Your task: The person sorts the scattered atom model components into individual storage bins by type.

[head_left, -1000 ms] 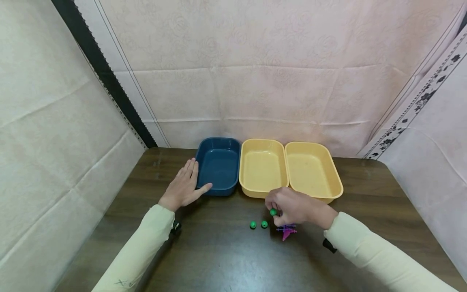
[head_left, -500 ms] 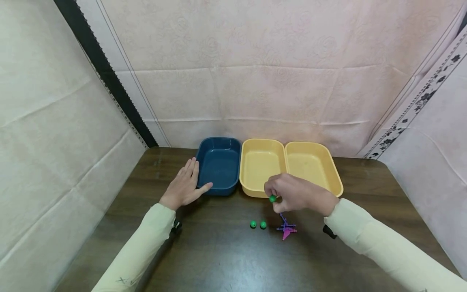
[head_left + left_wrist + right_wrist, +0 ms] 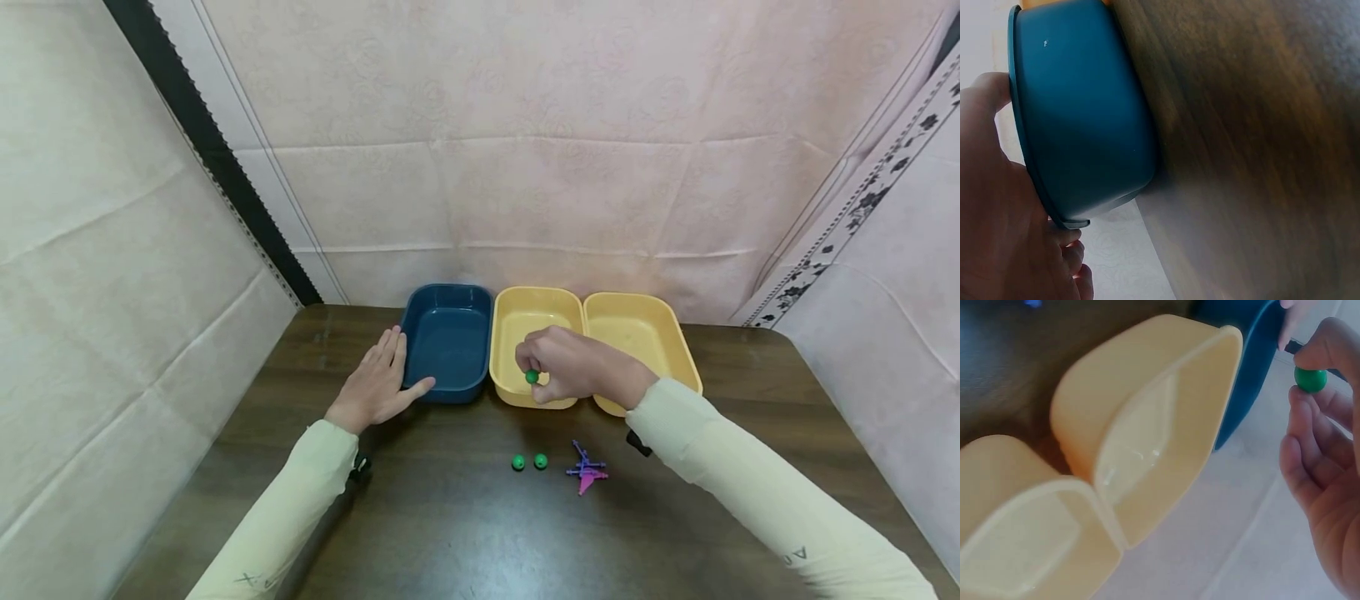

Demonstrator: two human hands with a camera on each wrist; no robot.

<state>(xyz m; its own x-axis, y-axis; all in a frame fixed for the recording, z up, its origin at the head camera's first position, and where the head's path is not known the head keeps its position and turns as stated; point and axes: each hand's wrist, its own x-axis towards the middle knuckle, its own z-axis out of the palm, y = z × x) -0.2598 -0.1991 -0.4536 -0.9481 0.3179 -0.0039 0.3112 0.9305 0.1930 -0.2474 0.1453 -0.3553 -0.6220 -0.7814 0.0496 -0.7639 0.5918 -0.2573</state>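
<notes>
Between thumb and fingertips my right hand (image 3: 573, 362) pinches a small green ball (image 3: 1310, 379), held above the middle yellow tub (image 3: 516, 325). My left hand (image 3: 375, 383) lies with straight fingers against the left side and near corner of the blue tub (image 3: 1085, 119), thumb along its rim. Two more green balls, one to the left (image 3: 518, 462) and another to the right (image 3: 541, 461), sit side by side on the wooden table. To their right lies a purple and pink plastic piece (image 3: 587, 471) with thin arms, its kind unclear.
A second yellow tub (image 3: 645, 329) stands against the right side of the middle one, partly behind my right forearm. The three tubs form a row at the back of the table (image 3: 420, 517). Pale cloth (image 3: 487, 167) hangs behind and on both sides.
My right hand has lifted the green ball from near the purple and pink piece and carried it up and left over the middle yellow tub. My left hand stays in place.
</notes>
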